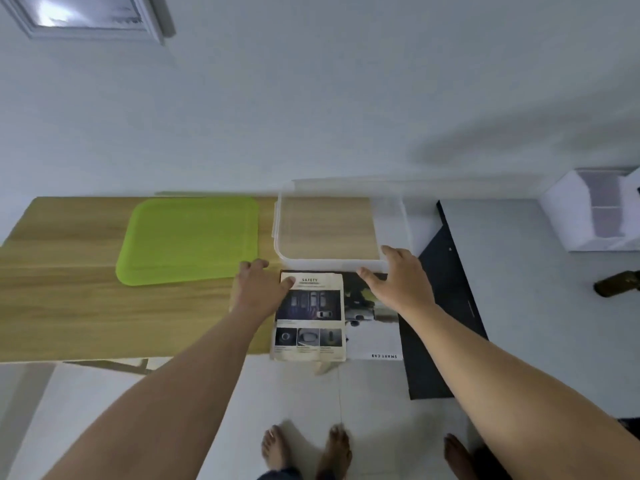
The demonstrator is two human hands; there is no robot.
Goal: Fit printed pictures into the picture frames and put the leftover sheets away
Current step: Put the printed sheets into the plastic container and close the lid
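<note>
We see the printed sheets (310,318) lying lengthwise toward the clear bin (341,261), which sits empty at the table's (69,306) right edge; left hand (258,289) flat on them, right hand (398,275) spread open at the bin's rim.

The cream printed sheet (309,317) carries the heading "SAFETY" at its top, just right of the left hand's fingers (288,280); the smaller lines under its photos are too blurred to read. The sheet beneath it (375,332) shows "SMART CAR" upside down along its near edge, well below the right hand's fingers (367,273).
</note>
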